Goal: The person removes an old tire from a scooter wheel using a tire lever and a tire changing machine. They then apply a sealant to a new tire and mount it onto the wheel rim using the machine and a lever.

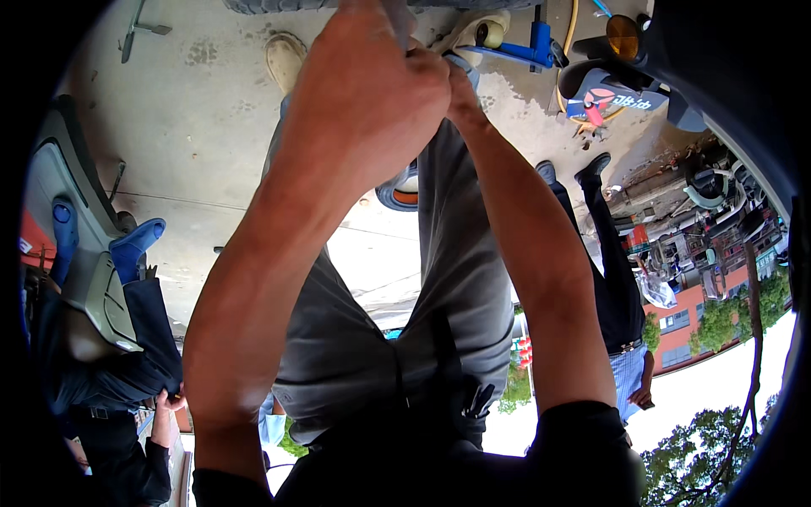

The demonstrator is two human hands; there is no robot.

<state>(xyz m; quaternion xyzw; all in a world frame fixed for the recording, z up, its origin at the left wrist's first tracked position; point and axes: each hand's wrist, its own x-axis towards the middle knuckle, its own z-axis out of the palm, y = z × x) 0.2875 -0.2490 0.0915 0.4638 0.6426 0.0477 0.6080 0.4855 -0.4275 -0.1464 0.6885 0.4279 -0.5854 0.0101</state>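
Observation:
Both of my arms reach forward to the top middle of the head view, where the hands meet. My left hand (376, 89) is closed in a fist, its fingers curled round something I cannot make out. A dark grey edge (397, 21) shows beside its knuckles. My right hand (460, 89) is pressed close behind the left one, and its fingers are mostly hidden. Just past the hands, at the top edge, runs the black tread of a tyre (279, 5).
A blue metal stand (539, 46) with a roller and a yellow hose (573, 34) lie to the right. Farther right is a blue printed panel (612, 103). A metal tool (135, 29) rests on the concrete far left. A grey scooter (106, 296) and other people stand at both sides.

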